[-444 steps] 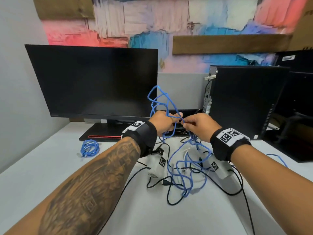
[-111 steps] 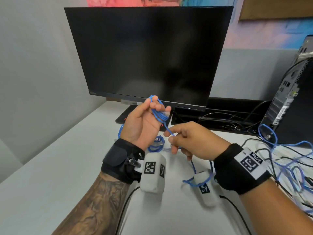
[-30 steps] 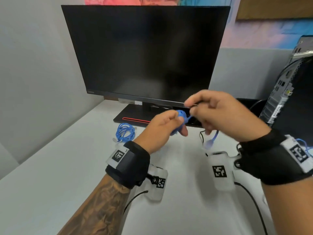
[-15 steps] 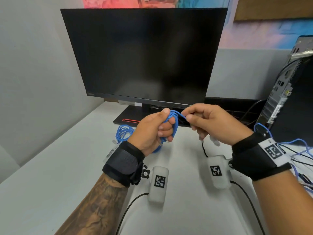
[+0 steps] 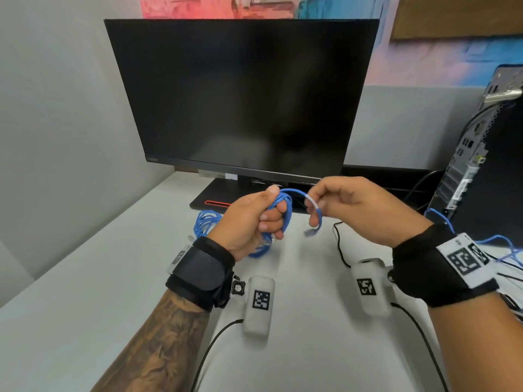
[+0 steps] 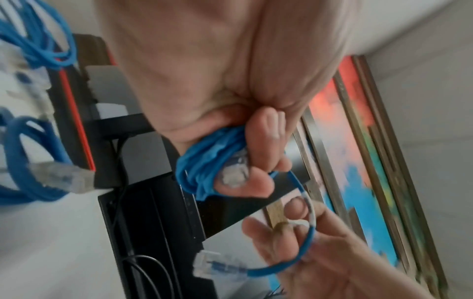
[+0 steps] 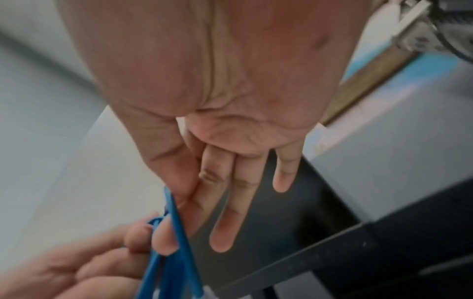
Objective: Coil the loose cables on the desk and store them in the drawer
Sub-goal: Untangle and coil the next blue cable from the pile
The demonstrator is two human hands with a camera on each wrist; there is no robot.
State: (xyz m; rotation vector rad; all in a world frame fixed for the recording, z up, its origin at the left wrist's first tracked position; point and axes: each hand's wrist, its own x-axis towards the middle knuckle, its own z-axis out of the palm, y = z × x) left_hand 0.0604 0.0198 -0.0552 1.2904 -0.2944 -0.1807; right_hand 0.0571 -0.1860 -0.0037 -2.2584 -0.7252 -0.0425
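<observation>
My left hand (image 5: 259,219) grips a coiled bundle of blue network cable (image 5: 284,206) above the white desk (image 5: 85,292); in the left wrist view the coil (image 6: 204,165) sits in my curled fingers with a clear plug tucked in. My right hand (image 5: 348,206) pinches the cable's free tail (image 5: 312,202) near a white band, between thumb and forefinger. The tail's clear plug (image 5: 308,233) hangs below. In the right wrist view the blue strand (image 7: 176,218) runs past my thumb. A second coiled blue cable (image 5: 205,223) lies on the desk left of my left hand.
A black monitor (image 5: 243,94) stands close behind my hands on its stand (image 5: 215,200). A computer tower (image 5: 486,154) is at the right, with loose blue and black cables (image 5: 503,250) below it. A grey wall bounds the desk's left side.
The tangled blue cable from earlier is now wound into a coil in my left hand. Over the last second my right hand came down and pulled the short free tail rightward.
</observation>
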